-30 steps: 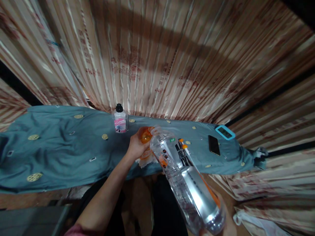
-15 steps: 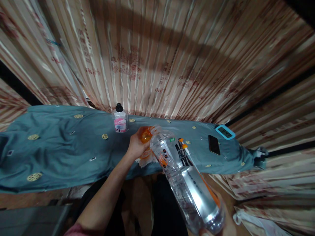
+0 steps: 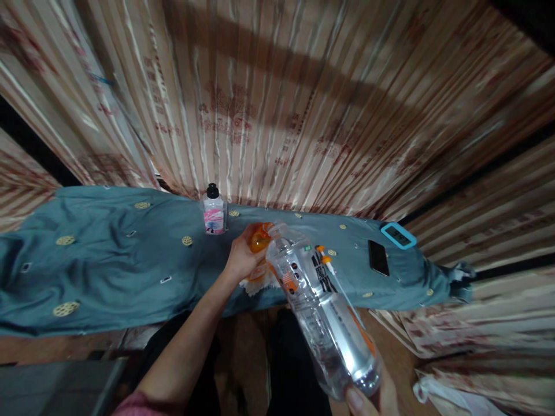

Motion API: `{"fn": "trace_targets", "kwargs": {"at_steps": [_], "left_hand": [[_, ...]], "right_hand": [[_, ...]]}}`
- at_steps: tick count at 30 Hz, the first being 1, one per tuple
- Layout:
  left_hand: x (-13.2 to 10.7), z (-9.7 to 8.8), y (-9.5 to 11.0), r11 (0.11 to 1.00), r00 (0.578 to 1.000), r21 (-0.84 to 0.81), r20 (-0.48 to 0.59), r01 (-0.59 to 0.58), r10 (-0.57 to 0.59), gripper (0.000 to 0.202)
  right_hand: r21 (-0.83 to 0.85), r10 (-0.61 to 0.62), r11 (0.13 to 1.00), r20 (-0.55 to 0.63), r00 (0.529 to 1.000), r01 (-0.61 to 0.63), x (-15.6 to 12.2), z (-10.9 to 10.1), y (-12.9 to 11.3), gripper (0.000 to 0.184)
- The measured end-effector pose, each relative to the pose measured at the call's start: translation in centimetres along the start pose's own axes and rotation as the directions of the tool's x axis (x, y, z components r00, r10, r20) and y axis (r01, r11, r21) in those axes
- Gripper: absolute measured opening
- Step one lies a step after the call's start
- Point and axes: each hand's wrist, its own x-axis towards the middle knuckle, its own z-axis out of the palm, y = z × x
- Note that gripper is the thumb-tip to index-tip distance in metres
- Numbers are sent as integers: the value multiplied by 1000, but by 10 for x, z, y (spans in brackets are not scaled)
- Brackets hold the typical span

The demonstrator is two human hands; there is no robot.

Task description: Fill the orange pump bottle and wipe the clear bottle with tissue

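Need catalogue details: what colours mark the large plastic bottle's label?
The label is silver, orange and black: see head view.

From my remote post I have left hand (image 3: 243, 255) curled in a grip off centre toward seven o'clock, bare forearm (image 3: 188, 349) slanting behind; right hand (image 3: 376, 398) gripping at five, thumb (image 3: 356, 400) angled toward ten.

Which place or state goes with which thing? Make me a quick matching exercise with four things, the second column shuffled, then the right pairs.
Things:
1. large bottle
2. orange container
3. phone
4. pink-labelled bottle

Places or states:
A. flat on the cloth, near the blue-framed display
B. upright, black cap on top
C. base end in the right hand
D. in the left hand

Pairs: 1-C, 2-D, 3-A, 4-B
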Motion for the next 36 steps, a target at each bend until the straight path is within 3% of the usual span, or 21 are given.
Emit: {"fn": "trace_targets", "kwargs": {"at_steps": [4, 8, 15, 21, 23, 26, 28, 31, 33, 36], "left_hand": [[-1, 0, 0, 999, 1000, 39, -27, -10, 11, 62], [-3, 1, -2, 1000, 999, 24, -26, -21, 21, 71], [-8, -3, -4, 999, 1000, 43, -18, -25, 25, 79], [-22, -17, -4, 997, 990, -17, -120, -80, 77, 86], [-33, -23, 0, 992, 982, -86, -176, -91, 75, 86], [-58, -29, 10, 956, 971, -290, -236, -49, -22, 81], [-79, -31, 19, 895, 973, -446, -199, 16, -116, 77], [-111, -30, 32, 763, 973, -629, -43, 148, -225, 71], [-129, -27, 38, 701, 971, -687, 32, 192, -235, 72], [-145, -23, 44, 676, 965, -704, 49, 218, -259, 78]], "right_hand": [[36, 109, 993, -2, 994, -109, -5, -13, 21, 62], [245, 208, 947, 30, 978, -209, -6, -12, 29, 65], [369, 237, 884, 174, 956, -287, -1, -3, 19, 78], [488, 274, 796, 238, 932, -359, 2, -8, 26, 92], [530, 297, 735, 309, 904, -423, 3, -10, 32, 91], [599, 298, 612, 431, 852, -517, 3, -7, 39, 79], [630, 263, 562, 478, 838, -535, 2, 0, 42, 76], [623, 259, 555, 499, 827, -551, 1, 17, 46, 68], [611, 261, 556, 514, 817, -563, 0, 28, 52, 70], [579, 259, 563, 554, 791, -590, 1, 44, 61, 75]]}}
